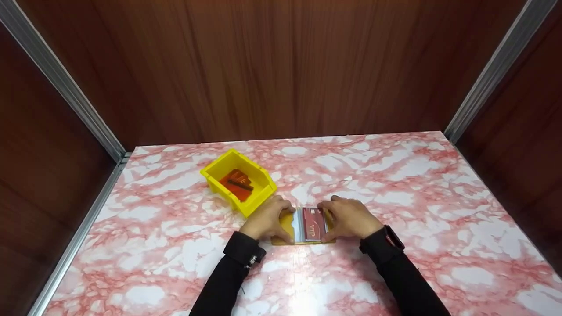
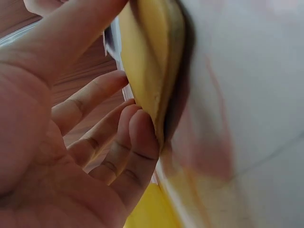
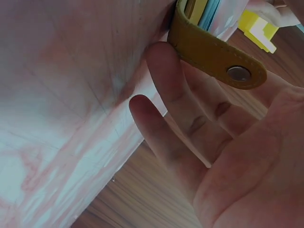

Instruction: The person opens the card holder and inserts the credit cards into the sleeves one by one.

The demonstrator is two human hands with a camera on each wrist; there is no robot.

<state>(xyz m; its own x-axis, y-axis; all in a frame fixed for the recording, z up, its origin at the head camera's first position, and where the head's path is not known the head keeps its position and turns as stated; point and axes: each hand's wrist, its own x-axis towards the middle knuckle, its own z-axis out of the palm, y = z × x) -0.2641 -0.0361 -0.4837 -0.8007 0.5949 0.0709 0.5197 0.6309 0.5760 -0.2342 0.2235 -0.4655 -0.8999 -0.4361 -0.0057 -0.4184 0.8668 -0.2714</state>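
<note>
An open mustard-yellow card holder [image 1: 287,223] lies on the table in the head view, with clear plastic sleeves [image 1: 298,226] in its middle. A dark red card marked VIP [image 1: 312,224] sits on its right half. My left hand [image 1: 265,219] holds the left cover, thumb at the near edge and fingers at the far edge. On the other side my right hand [image 1: 351,217] grips the right end in the same way. The right wrist view shows the holder's strap [image 3: 204,50] with a metal snap [image 3: 239,73], sticking out over the palm.
A yellow bin [image 1: 224,166] stands just beyond my left hand, holding red cards [image 1: 239,186] and a dark strip. The marbled pink and white table [image 1: 395,263] is bounded by wood-look panels [image 1: 281,70] and metal rails at the sides.
</note>
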